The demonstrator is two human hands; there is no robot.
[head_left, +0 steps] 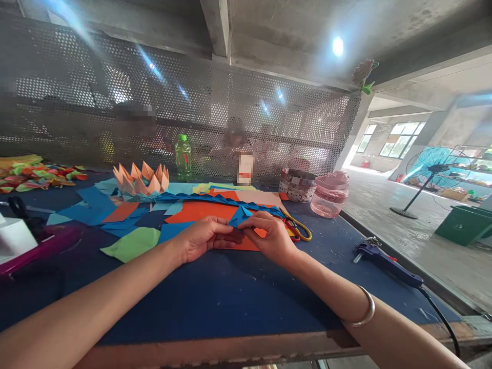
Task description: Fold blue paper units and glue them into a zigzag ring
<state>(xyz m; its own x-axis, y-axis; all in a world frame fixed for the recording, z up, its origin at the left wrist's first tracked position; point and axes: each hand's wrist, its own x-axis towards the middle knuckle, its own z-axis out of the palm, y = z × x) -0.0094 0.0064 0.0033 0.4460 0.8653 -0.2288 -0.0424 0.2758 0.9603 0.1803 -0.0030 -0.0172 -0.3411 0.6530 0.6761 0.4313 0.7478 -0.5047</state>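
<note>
My left hand (205, 237) and my right hand (269, 236) meet over an orange paper sheet (200, 211) on the blue table (215, 297). Both pinch a small folded blue paper piece (239, 216) between their fingertips. Behind it runs a row of folded blue paper triangles (215, 199). My right wrist wears a silver bangle (363, 313). Scissors with yellow and red handles (295, 228) lie just right of my right hand.
A peach paper lotus (141, 179), a green bottle (183, 158), a woven bowl (296, 185) and a pink jar (329, 196) stand along the perforated metal screen. A blue glue gun (384, 261) lies at the right edge. Loose coloured sheets, including a green sheet (132, 244), lie left.
</note>
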